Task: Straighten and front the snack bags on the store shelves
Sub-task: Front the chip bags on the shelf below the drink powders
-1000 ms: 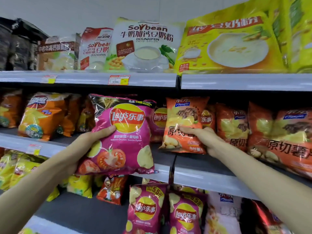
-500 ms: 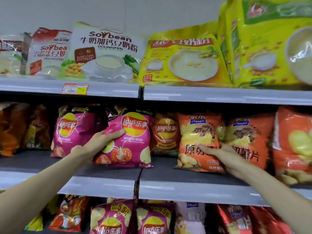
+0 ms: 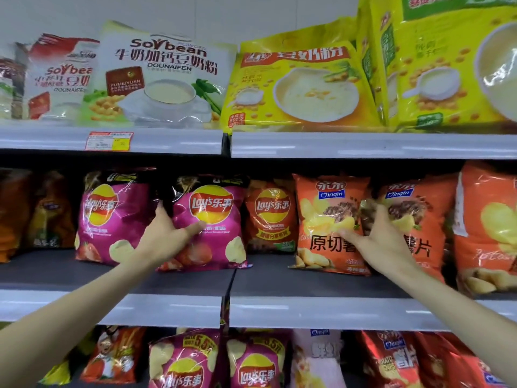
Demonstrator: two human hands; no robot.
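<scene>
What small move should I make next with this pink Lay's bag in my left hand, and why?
Probably slide the pink Lay's bag forward to the shelf lip: your left hand grips its left edge, and it stands set back, with bare dark shelf in front.

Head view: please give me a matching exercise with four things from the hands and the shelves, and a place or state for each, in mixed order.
Column one:
1. left hand
2. right hand
3. white Soybean bag
4. price label

Column two:
a. fixed on the front edge of the top shelf
b. grips an orange Qinqin bag
c. sits on the top shelf
d. grips a pink Lay's bag

Pairs: 1-d, 2-b, 3-c, 4-a
</scene>
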